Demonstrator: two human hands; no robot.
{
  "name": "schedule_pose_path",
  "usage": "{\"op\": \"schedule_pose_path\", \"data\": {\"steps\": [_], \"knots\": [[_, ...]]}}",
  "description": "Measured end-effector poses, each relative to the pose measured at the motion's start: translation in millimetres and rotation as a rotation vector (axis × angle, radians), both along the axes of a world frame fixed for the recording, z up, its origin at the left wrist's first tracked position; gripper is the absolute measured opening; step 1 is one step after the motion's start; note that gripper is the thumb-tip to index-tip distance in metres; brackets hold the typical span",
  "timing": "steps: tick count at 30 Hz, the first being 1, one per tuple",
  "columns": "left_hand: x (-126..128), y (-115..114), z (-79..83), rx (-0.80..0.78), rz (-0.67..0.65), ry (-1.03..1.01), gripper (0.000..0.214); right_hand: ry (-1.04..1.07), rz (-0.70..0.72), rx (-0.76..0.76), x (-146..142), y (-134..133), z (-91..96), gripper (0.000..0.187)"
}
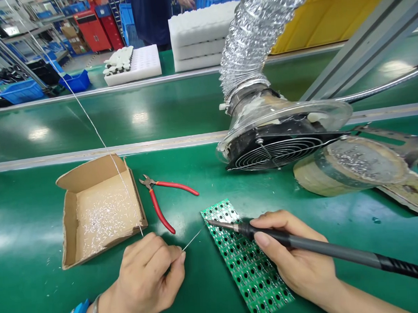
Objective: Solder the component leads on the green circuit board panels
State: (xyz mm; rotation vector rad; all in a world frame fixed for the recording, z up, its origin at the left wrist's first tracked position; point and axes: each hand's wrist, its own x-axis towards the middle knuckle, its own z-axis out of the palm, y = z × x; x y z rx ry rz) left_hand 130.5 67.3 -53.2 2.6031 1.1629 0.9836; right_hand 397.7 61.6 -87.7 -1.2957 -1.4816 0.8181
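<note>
A green circuit board (251,266) with rows of black holes lies slanted on the green bench. My right hand (298,254) is closed round a black soldering iron (315,245), whose tip is over the board's upper left part. My left hand (150,271) pinches a thin strand of solder wire (191,240); its free end points at the board's left edge, a little apart from it. The wire also runs from this hand up across the box to the upper left. Red-handled side cutters (158,201) lie spread beyond my left hand.
A cardboard box (68,229) with small metal clippings sits at left. A fume fan (279,153) on a foil duct (248,42) hangs behind the board. At right stands a round tub (311,172) of clippings. A person (152,14) stands beyond white foam trays (203,40).
</note>
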Motion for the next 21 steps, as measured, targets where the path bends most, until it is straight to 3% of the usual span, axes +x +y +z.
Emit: {"op": "schedule_pose_path", "data": {"steps": [8,21], "knots": [[4,3,0.0,0.0,-0.016,-0.005,0.016,0.125,-0.077,0.036,8,4,-1.6,0.005],[12,9,-6.4,0.004,-0.034,0.027,0.013,0.096,-0.056,0.019,4,5,0.4,0.003]]}}
